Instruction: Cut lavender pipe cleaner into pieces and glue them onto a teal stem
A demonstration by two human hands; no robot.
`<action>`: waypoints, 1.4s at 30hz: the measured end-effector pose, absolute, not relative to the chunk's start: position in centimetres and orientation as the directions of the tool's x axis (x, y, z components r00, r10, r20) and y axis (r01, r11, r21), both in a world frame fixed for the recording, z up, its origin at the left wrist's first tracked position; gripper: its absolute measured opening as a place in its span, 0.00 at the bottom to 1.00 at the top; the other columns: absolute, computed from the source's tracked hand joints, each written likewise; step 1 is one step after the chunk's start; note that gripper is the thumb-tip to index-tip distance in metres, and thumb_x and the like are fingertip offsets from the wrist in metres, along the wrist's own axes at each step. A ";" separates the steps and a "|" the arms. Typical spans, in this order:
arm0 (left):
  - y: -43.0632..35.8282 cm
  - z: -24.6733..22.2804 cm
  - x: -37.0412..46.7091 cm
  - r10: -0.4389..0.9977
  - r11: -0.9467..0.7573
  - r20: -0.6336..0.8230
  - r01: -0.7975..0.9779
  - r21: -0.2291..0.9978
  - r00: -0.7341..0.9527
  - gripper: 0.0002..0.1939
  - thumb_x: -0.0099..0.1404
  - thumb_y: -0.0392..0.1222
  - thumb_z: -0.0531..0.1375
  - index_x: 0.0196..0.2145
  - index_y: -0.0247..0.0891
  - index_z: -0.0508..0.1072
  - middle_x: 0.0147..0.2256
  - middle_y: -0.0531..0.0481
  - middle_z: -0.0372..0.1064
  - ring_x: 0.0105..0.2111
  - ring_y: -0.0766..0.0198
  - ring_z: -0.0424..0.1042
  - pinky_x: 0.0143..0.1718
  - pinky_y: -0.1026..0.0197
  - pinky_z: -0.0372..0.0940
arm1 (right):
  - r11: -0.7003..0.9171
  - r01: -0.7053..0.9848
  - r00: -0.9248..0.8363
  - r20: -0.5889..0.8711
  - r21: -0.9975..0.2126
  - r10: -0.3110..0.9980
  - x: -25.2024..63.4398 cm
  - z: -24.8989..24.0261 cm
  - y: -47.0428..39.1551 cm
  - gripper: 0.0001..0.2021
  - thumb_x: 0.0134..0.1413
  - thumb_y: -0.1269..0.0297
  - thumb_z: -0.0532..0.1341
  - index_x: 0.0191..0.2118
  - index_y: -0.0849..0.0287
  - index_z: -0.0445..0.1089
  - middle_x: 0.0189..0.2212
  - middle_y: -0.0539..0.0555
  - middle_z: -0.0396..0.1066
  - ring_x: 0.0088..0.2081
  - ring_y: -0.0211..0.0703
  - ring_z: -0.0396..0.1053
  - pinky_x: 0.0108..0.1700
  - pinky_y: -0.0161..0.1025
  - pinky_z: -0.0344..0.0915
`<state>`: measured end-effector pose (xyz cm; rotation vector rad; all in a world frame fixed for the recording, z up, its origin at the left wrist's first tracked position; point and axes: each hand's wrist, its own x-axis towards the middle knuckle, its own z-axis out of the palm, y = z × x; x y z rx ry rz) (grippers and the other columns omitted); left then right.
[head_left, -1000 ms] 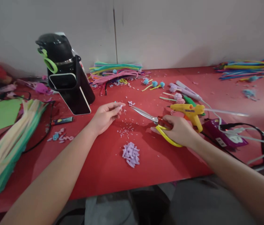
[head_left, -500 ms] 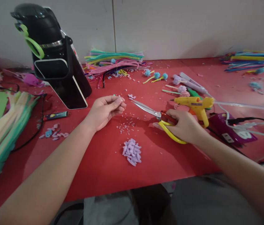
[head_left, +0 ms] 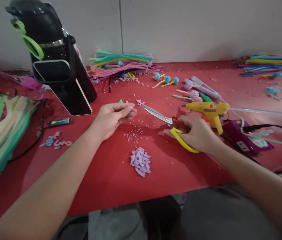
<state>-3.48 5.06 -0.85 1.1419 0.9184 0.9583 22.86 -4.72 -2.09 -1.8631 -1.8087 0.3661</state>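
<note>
The step in hand looks to be trimming short, fuzzy lilac pieces with scissors. The right hand [head_left: 197,133] has its grip closed around the handles of metal-bladed scissors with red and yellow handles [head_left: 167,120], the blades pointing toward the left hand and nearly together. The left hand [head_left: 112,117] has its grip pinched, thumb against fingertips, seemingly on a small lilac piece [head_left: 131,107] that the fingers mostly hide. Another cut would call for opening the blades and bringing the piece's end squarely between them, clear of the fingertips.

A loose heap of slim lilac pieces [head_left: 140,162] lies on the red surface [head_left: 111,186], near its front edge and between the forearms. They look soft and matt, narrow, several tapering at the ends, and lie crosswise over one another. Fine pale lilac crumbs [head_left: 134,134] are scattered just beyond the heap, and a small lilac cluster [head_left: 139,102] sits by the scissor tips.
</note>
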 end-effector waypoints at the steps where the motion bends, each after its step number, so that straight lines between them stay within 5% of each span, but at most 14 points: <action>1: 5.0 -0.8 -3.5 0.937 0.160 -0.105 -0.142 0.977 0.334 0.09 0.58 0.37 0.71 0.38 0.34 0.82 0.35 0.46 0.81 0.35 0.66 0.79 0.43 0.61 0.74 | 0.022 0.847 0.072 0.156 -0.531 0.985 22.9 -2.1 -4.7 0.33 0.43 0.28 0.63 0.21 0.54 0.52 0.18 0.45 0.51 0.23 0.34 0.48 0.25 0.37 0.46; 16: 4.5 -0.2 -3.0 0.912 0.205 -0.160 -0.081 0.975 0.379 0.13 0.65 0.46 0.67 0.30 0.34 0.74 0.26 0.49 0.76 0.22 0.71 0.72 0.28 0.67 0.68 | 0.026 0.832 0.078 0.164 -0.554 0.983 22.1 -1.7 -4.9 0.32 0.42 0.28 0.63 0.22 0.55 0.56 0.19 0.45 0.53 0.23 0.34 0.50 0.25 0.37 0.49; 42: 3.7 0.0 -2.4 0.868 0.260 -0.124 -0.228 0.938 0.481 0.09 0.71 0.34 0.58 0.32 0.32 0.74 0.25 0.50 0.73 0.21 0.73 0.69 0.25 0.69 0.64 | 0.015 0.849 0.067 0.137 -0.529 0.988 20.9 -1.9 -5.2 0.34 0.44 0.26 0.61 0.20 0.55 0.53 0.17 0.45 0.49 0.23 0.34 0.46 0.24 0.37 0.44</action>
